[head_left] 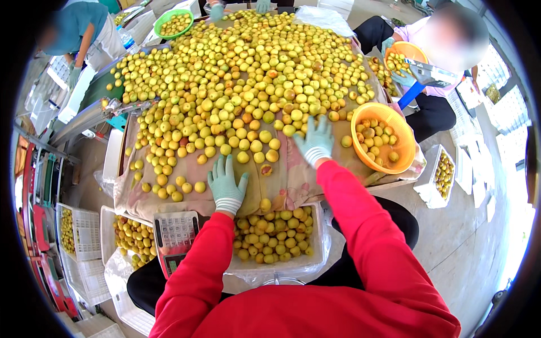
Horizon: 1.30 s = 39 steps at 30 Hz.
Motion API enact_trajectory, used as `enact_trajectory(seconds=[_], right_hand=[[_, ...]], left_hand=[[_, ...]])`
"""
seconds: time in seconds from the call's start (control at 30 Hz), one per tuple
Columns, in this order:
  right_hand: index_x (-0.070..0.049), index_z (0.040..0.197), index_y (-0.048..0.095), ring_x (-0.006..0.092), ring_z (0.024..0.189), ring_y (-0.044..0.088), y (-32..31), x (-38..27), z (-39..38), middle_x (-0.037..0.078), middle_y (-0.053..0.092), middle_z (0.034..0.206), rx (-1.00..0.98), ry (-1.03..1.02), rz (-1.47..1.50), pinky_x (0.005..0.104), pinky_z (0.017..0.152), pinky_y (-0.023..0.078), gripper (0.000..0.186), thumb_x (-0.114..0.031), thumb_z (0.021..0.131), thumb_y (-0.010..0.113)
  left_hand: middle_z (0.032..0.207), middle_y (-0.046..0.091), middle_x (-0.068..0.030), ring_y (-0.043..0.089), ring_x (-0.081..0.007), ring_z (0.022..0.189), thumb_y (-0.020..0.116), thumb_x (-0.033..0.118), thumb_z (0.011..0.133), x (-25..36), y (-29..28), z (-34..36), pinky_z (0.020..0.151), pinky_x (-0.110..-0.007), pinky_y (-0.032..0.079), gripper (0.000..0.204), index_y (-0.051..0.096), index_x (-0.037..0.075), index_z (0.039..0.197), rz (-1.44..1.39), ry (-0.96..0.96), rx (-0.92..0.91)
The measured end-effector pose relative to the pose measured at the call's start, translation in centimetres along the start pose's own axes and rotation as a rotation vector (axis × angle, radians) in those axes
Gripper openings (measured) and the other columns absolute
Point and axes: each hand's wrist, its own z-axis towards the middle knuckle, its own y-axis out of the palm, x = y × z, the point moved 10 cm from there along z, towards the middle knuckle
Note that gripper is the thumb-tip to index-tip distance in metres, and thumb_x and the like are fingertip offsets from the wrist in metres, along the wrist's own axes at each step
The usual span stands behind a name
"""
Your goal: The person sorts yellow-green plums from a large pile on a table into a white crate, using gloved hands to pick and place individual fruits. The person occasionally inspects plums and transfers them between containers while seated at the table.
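A cloth-covered table (309, 186) holds a big spread of yellow round fruit (236, 73), some with reddish patches. My left hand (225, 186), in a pale green glove, lies with spread fingers at the front of the spread, below a few loose fruit. My right hand (314, 141), gloved alike, reaches to the fruit's edge with fingers apart, left of an orange basket (406, 138) partly filled with fruit. I cannot see anything held in either hand. Below the table's front edge is a lined crate of fruit (273, 236), with a calculator-like device (176, 234) beside it.
Co-workers stand or sit at the left (84, 34) and right (428, 107); more gloved hands (262, 5) show at the far side. A green basket (173, 22), a metal machine frame (90, 121) and fruit crates (81, 236) at left and right (437, 180) surround the table.
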Motion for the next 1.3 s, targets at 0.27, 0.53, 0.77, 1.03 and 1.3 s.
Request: enact_trajectory(seconds=[0.27,0.53,0.77,1.03,1.3], right_hand=[[-0.015,0.145,0.049,0.0395,0.139,0.04,1.0,-13.2,-11.1,0.019,0.043,0.15,-0.069,-0.435,0.136,0.0585,0.113,0.031,0.069,-0.045,0.087,0.071],[-0.013,0.097,0.072,0.0386,0.091,0.069,-2.9,-0.7,-0.7,0.016,0.068,0.098,0.133,0.001,0.066,0.0487,0.079,0.057,0.014,-0.023,0.092,0.063],[-0.015,0.103,0.07,0.0393,0.1,0.066,2.1,-0.8,-1.8,0.018,0.063,0.112,-0.153,-0.07,0.313,0.0465,0.089,0.055,0.015,-0.017,0.089,0.065],[-0.008,0.086,0.067,0.0392,0.084,0.066,-7.5,3.7,-2.6,0.018,0.065,0.081,0.354,-0.155,0.353,0.0497,0.076,0.052,0.018,-0.025,0.091,0.066],[-0.011,0.099,0.07,0.032,0.078,0.069,-9.2,0.4,-4.8,0.011,0.069,0.09,0.36,-0.537,0.021,0.0425,0.069,0.057,0.014,-0.014,0.092,0.058]], left_hand=[[0.155,0.044,-0.0212,0.041,-0.0387,0.142,0.07,0.039,0.089,-0.3,0.2,0.1,0.117,-0.056,0.029,0.077,0.042,0.005,0.152,-0.045,0.039,0.047],[0.155,0.044,-0.0208,0.042,-0.0381,0.141,0.069,0.039,0.089,-0.5,0.0,0.0,0.117,-0.056,0.03,0.074,0.044,0.006,0.151,-0.043,0.031,0.055],[0.152,0.047,-0.0213,0.045,-0.0383,0.139,0.068,0.033,0.09,0.1,-0.9,0.0,0.116,-0.052,0.031,0.07,0.045,0.005,0.15,-0.043,0.018,0.084],[0.15,0.049,-0.019,0.046,-0.0372,0.137,0.067,0.039,0.091,-1.1,-0.3,-0.2,0.114,-0.056,0.032,0.067,0.048,0.007,0.147,-0.051,0.013,0.119],[0.15,0.049,-0.0187,0.047,-0.0371,0.136,0.064,0.038,0.094,-0.6,-0.1,-0.1,0.114,-0.055,0.033,0.061,0.05,0.007,0.145,-0.023,0.017,0.12]])
